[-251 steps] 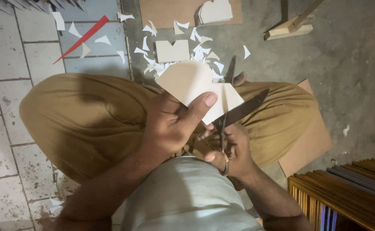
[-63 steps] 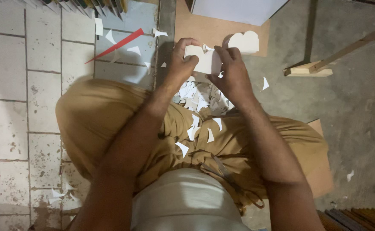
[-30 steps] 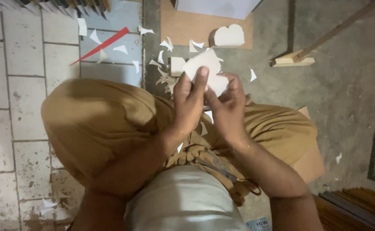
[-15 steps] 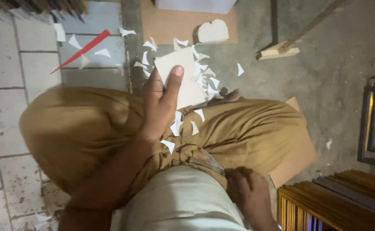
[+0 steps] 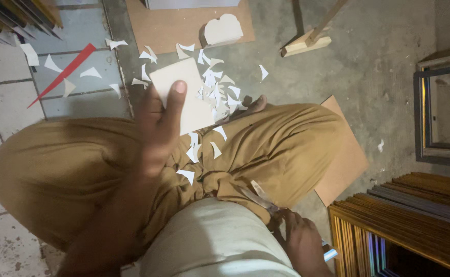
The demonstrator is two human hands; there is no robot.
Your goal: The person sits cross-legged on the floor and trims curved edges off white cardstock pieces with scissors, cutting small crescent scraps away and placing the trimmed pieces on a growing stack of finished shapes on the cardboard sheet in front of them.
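Two hands show in your view, well apart from each other. Your left hand (image 5: 158, 128) is raised over your left thigh and closed on a pale rectangular card (image 5: 183, 95), thumb laid flat across its near face with the nail near the card's middle, the other fingers hidden behind it; the card stands tilted, its far edge reaching over the floor beyond your knees. Your right hand (image 5: 301, 241) sits low at the near right, beside your hip, wrapped around the handles of a pair of scissors (image 5: 260, 197) whose blades lie together and point up-left across your right thigh; the fingers look curled shut on the handles, though the grip is partly hidden by your shirt. Small white paper offcuts (image 5: 212, 82) lie scattered on the floor just beyond the card, and a few rest on your tan trousers (image 5: 281, 143). Farther off, a brown cardboard sheet (image 5: 173, 25) lies on the floor with a stack of arch-topped white cut-outs (image 5: 222, 30) on it. A red paper sliver (image 5: 63, 72) lies on the tiles at the far left. A stack of picture frames (image 5: 404, 225) stands at the near right.
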